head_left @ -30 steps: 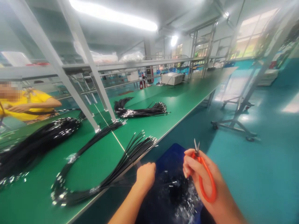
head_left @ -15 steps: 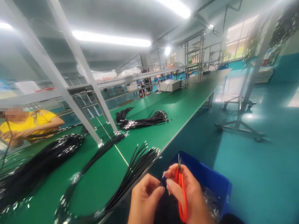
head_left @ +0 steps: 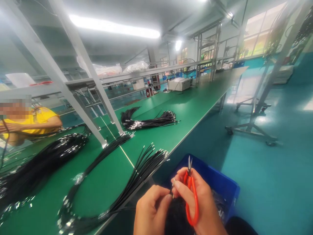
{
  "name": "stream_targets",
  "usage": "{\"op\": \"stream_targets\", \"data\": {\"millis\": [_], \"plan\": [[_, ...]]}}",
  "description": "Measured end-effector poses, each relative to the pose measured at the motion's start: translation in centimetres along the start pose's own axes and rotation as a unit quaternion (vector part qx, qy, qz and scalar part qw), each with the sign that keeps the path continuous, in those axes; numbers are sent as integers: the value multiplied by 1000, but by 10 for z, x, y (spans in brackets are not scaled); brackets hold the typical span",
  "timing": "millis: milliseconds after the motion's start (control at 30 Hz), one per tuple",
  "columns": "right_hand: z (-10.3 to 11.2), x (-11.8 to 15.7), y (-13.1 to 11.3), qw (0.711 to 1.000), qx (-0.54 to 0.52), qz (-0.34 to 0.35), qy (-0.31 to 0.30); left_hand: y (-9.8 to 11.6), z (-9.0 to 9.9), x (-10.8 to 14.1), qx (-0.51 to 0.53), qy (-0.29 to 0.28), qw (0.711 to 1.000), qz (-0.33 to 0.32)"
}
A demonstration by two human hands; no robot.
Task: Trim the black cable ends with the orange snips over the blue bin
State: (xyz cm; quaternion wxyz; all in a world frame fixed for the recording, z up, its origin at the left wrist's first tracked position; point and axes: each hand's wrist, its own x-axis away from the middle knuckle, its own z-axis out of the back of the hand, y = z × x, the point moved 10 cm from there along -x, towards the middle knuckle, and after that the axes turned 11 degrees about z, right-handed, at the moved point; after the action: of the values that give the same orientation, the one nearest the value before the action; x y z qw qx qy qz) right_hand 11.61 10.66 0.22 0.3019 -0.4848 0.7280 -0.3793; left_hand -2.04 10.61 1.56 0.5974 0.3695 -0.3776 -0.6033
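My left hand (head_left: 151,207) pinches a thin black cable (head_left: 171,192) close to its end, between thumb and forefinger. Scissors with red handles (head_left: 196,204) are held in my right hand (head_left: 204,199), their blades pointing up and slightly parted. That hand's thumb and forefinger also meet at the pale tip of the cable, touching or nearly touching my left fingertips. Beside my left hand, a bundle of black cables (head_left: 144,171) with pale ends curves along the edge of the green table (head_left: 95,195). Part of the cable is hidden by my fingers.
Below my right hand stands a blue bin (head_left: 231,195) with small scraps inside. More black cable bundles (head_left: 151,123) lie on the table, with a large coil (head_left: 46,163) at left. Metal posts (head_left: 97,88) rise from the table. A person in yellow (head_left: 44,120) works across it.
The fingertips of my two hands have come closer together at the cable end. The scissors have turned slightly, and their blades now show a small gap. My view has shifted a little.
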Motion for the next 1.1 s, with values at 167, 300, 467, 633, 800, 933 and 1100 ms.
{"op": "stream_targets", "data": {"millis": [167,300,467,633,800,933,1100], "plan": [[-10,1,14,991,-91,-88,-32,-11,-5,0,70,-9,996,45],[-11,8,32,976,-141,-164,-27,-17,-15,-2,159,-72,982,66],[-9,19,45,970,-153,-187,-2,-11,-18,-4,235,-72,967,65],[-13,15,32,982,-134,-131,2,2,-8,-9,244,-15,968,57],[-22,13,31,973,-162,-163,-35,3,-17,-14,353,-96,925,100],[-26,14,36,957,-205,-199,-41,-6,-23,-14,417,-117,892,131],[-25,14,37,955,-210,-206,-38,-6,-27,-16,421,-108,891,131]]}}
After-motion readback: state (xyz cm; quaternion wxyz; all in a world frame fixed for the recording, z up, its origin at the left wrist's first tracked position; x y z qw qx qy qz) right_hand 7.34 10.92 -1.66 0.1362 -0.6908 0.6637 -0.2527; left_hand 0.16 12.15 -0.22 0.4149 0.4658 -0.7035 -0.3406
